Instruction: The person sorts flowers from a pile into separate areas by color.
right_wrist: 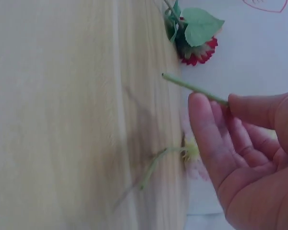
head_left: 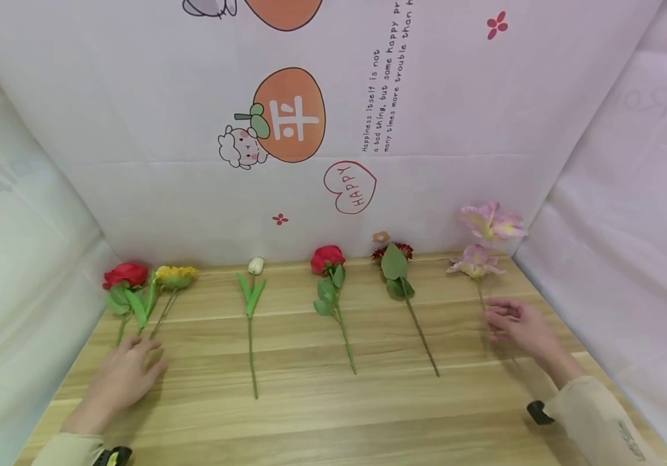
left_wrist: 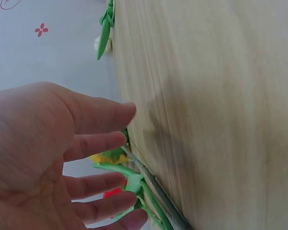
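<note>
I find my right hand [head_left: 522, 330] pinching a thin green stem [right_wrist: 194, 88] between thumb and fingers, beside the lower pink flower [head_left: 475, 261] and upper pink flower [head_left: 493, 221] at the table's [head_left: 321, 427] far right; I cannot tell which bloom that stem carries. My left hand [head_left: 126, 375] has its fingers extended and thumb apart, gripping nothing, by the stems of the left red flower [head_left: 126, 274] and yellow flower [head_left: 176, 277]; contact cannot be confirmed. The white tulip [head_left: 255, 266], red rose [head_left: 327, 259] and dark red flower [head_left: 404, 251] lie spaced between the hands. I judge the step in hand to be handling one pink flower; the next move calls for a steady pinch, keeping its stem clear of its neighbour.
</note>
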Tool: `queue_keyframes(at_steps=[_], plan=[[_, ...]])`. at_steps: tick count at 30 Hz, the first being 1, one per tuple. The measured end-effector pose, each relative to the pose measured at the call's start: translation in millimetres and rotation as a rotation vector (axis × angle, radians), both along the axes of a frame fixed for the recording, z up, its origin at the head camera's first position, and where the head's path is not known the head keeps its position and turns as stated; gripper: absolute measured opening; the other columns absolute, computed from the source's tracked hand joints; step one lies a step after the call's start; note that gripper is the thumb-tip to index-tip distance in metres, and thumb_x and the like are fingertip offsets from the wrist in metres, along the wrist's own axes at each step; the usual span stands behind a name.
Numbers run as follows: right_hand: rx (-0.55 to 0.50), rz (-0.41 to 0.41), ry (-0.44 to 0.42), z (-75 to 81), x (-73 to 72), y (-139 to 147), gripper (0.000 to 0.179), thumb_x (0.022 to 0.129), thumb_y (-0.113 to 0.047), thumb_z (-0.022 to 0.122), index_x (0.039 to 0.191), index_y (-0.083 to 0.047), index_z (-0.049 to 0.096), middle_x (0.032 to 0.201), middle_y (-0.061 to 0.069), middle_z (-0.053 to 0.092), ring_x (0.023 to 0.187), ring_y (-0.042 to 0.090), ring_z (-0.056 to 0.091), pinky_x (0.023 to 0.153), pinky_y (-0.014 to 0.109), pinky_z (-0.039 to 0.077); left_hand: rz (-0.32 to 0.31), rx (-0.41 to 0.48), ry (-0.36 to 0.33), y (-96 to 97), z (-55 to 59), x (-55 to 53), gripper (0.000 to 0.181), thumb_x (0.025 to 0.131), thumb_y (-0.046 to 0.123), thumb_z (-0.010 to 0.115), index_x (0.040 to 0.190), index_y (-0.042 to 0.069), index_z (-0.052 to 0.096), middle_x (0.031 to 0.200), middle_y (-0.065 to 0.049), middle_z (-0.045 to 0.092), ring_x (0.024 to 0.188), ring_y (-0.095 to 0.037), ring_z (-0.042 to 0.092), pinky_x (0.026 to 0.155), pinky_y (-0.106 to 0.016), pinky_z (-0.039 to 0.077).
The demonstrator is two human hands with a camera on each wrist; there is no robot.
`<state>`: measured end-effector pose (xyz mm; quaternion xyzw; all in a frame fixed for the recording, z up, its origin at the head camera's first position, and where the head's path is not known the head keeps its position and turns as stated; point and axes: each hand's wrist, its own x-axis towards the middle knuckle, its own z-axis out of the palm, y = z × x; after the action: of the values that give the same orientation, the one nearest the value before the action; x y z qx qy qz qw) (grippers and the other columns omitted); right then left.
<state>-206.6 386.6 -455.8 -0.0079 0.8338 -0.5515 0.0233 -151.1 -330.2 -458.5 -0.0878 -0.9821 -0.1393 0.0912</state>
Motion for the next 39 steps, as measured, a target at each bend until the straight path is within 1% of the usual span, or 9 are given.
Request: queue_keyframes(at_steps=[3, 7, 13, 18, 21, 24, 27, 33, 39], plan=[[0.027, -0.028, -0.031, -2.0, 2.8, 6, 0.053, 0.103, -0.007, 0.058, 0.143, 0.019, 0.034, 0.118, 0.032, 0.056, 0.087, 0.021, 0.07, 0.077, 0.039, 0.062, -0.002, -0.019, -0.003, -3.7, 0.7, -0.6, 0.041, 0.087, 0.012, 0.076, 0.119, -0.01, 0.064, 0.118, -0.043, 0.054, 0.106, -0.062, 0.053, 0.09, -0.073, 0.043], [0.075, -0.013, -0.107, -4.3, 6.2, 14, 0.054, 0.103, -0.002, 0.054, 0.146, 0.019, 0.027, 0.119, 0.034, 0.055, 0.083, 0.024, 0.069, 0.072, 0.041, 0.063, -0.007, -0.041, -0.025, -9.8, 0.0, -1.5, 0.042, 0.083, 0.008, 0.078, 0.118, -0.011, 0.064, 0.115, -0.042, 0.056, 0.106, -0.061, 0.053, 0.09, -0.072, 0.043], [0.172, 0.007, -0.189, -10.9, 4.3, 25, 0.06, 0.1, 0.001, 0.055, 0.148, 0.016, 0.022, 0.108, 0.023, 0.057, 0.077, 0.023, 0.065, 0.066, 0.041, 0.063, -0.006, -0.043, -0.056, -18.3, -1.7, -4.0, 0.045, 0.082, 0.007, 0.079, 0.119, -0.013, 0.063, 0.115, -0.042, 0.057, 0.106, -0.062, 0.054, 0.089, -0.071, 0.045], [0.349, 0.059, -0.165, -14.2, 2.1, 28, 0.063, 0.096, -0.003, 0.06, 0.146, 0.017, 0.026, 0.099, 0.017, 0.061, 0.064, 0.02, 0.061, 0.056, 0.036, 0.06, 0.002, -0.043, -0.092, -24.9, -2.2, -8.9, 0.053, 0.081, 0.008, 0.081, 0.121, -0.018, 0.058, 0.116, -0.043, 0.057, 0.106, -0.062, 0.054, 0.089, -0.071, 0.046], [0.445, 0.089, -0.151, -14.6, 1.4, 27, 0.064, 0.094, -0.005, 0.062, 0.145, 0.018, 0.03, 0.097, 0.014, 0.065, 0.053, 0.018, 0.058, 0.048, 0.032, 0.054, 0.012, -0.027, -0.15, -29.4, 0.6, -14.2, 0.06, 0.08, 0.01, 0.082, 0.123, -0.021, 0.054, 0.116, -0.044, 0.056, 0.104, -0.062, 0.055, 0.086, -0.069, 0.048], [0.472, 0.094, -0.161, -13.5, 1.4, 25, 0.063, 0.096, -0.006, 0.063, 0.145, 0.017, 0.031, 0.098, 0.014, 0.065, 0.048, 0.017, 0.055, 0.045, 0.029, 0.049, 0.029, 0.006, -0.238, -35.8, 4.6, -19.8, 0.069, 0.08, 0.018, 0.084, 0.123, -0.023, 0.05, 0.115, -0.046, 0.055, 0.104, -0.063, 0.055, 0.085, -0.069, 0.049], [0.473, 0.096, -0.173, -12.0, 1.7, 23, 0.062, 0.097, -0.007, 0.062, 0.145, 0.017, 0.03, 0.1, 0.015, 0.065, 0.048, 0.016, 0.053, 0.044, 0.028, 0.048, 0.046, 0.037, -0.317, -41.4, 9.6, -23.6, 0.074, 0.08, 0.028, 0.085, 0.122, -0.022, 0.051, 0.116, -0.045, 0.056, 0.104, -0.062, 0.055, 0.085, -0.068, 0.049], [0.471, 0.094, -0.18, -10.5, 2.8, 21, 0.062, 0.1, -0.01, 0.061, 0.145, 0.018, 0.03, 0.106, 0.022, 0.063, 0.053, 0.016, 0.051, 0.048, 0.031, 0.052, 0.061, 0.078, -0.39, -45.1, 16.6, -26.9, 0.065, 0.079, 0.033, 0.086, 0.114, -0.016, 0.061, 0.11, -0.035, 0.064, 0.098, -0.053, 0.062, 0.082, -0.064, 0.05], [0.455, 0.075, -0.18, -10.7, 4.7, 24, 0.063, 0.1, -0.011, 0.061, 0.145, 0.019, 0.028, 0.113, 0.033, 0.059, 0.06, 0.021, 0.056, 0.054, 0.034, 0.056, 0.063, 0.099, -0.398, -45.8, 15.1, -28.8, 0.036, 0.078, 0.031, 0.086, 0.091, 0.003, 0.069, 0.09, -0.011, 0.069, 0.084, -0.03, 0.064, 0.076, -0.053, 0.052]])
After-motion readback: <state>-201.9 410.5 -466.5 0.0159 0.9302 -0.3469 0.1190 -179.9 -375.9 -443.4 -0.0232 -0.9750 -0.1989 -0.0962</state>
